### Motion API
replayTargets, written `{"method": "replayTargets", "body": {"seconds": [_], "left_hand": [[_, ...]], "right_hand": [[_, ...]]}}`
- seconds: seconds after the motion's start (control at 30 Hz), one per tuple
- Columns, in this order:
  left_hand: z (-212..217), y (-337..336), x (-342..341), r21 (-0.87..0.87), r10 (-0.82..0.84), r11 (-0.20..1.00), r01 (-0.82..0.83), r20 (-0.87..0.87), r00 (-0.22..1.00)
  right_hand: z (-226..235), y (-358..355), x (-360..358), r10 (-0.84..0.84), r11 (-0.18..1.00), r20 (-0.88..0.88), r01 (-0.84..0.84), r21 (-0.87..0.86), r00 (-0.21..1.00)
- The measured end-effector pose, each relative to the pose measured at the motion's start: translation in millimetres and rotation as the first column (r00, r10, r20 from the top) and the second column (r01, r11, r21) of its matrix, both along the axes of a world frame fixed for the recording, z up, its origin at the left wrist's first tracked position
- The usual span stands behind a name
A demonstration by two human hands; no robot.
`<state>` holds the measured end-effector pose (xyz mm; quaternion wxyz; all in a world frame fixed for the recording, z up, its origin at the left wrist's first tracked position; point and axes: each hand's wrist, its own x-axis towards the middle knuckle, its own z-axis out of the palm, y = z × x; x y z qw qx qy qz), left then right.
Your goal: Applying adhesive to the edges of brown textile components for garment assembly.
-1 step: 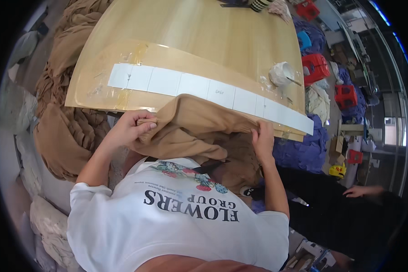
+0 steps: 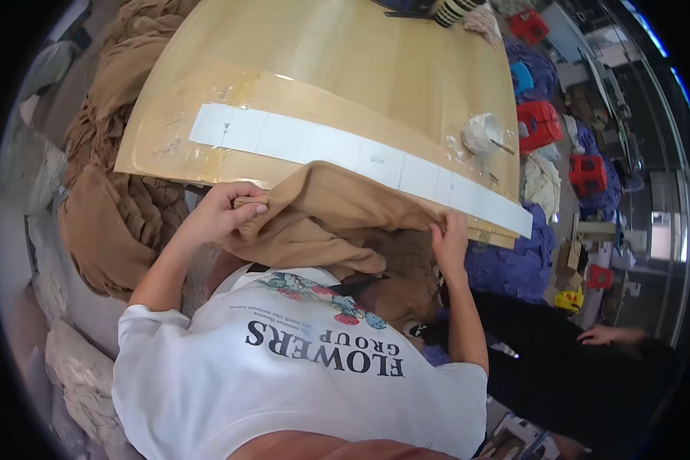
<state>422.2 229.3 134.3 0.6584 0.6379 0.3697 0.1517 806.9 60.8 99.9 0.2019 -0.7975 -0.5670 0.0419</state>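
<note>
A brown cloth garment (image 2: 345, 195) is stretched between my two hands at the near edge of the table. My left hand (image 2: 234, 211) is closed on its left end, thumb on top and a bunched edge sticking out past the fingers. At the other end, my right hand (image 2: 448, 234) pinches the upper edge between thumb and fingers. The middle of the cloth rises in a fold over the table edge and hangs down in loose folds toward my lap, where more brown cloth lies. A white strip marked into sections (image 2: 345, 149) is taped along the table (image 2: 307, 46) just beyond the cloth.
A white pot with a brush (image 2: 483, 134) stands on the table's right side. Brown cloth heaps (image 2: 103, 238) lie to the left, purple cloth heaps (image 2: 514, 257) to the right. Red stools (image 2: 538, 125) stand beyond. At lower right is another person in dark clothes (image 2: 575, 376).
The view has shifted slightly, so the table sits a little lower and to the right. Both hands keep their hold on the brown garment with hardly any movement.
</note>
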Motion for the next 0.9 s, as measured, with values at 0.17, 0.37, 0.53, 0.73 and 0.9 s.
{"method": "replayTargets", "body": {"seconds": [0.17, 0.37, 0.53, 0.73, 0.9], "left_hand": [[-13, 21, -26, 0.053, 0.251, 0.966, -0.252, 0.024, 0.968], [-12, 60, -43, 0.258, 0.469, 0.856, -0.448, -0.022, 0.883], [-19, 100, -37, 0.322, 0.528, 0.804, -0.500, -0.003, 0.849], [-44, 119, -37, 0.383, 0.525, 0.801, -0.461, -0.078, 0.848], [-52, 123, -39, 0.507, 0.499, 0.777, -0.372, -0.137, 0.856]], "right_hand": [[17, -3, 23, -0.002, 0.996, -0.536, 0.052, 0.077, 0.844], [37, 20, 35, 0.154, 0.910, -0.947, 0.334, 0.247, 0.283], [4, 53, 36, 0.064, 0.891, -0.741, 0.296, 0.344, 0.668], [-31, 67, 45, -0.047, 0.935, -0.622, 0.254, 0.248, 0.782], [-38, 67, 41, -0.110, 0.947, -0.577, 0.261, 0.186, 0.809]]}}
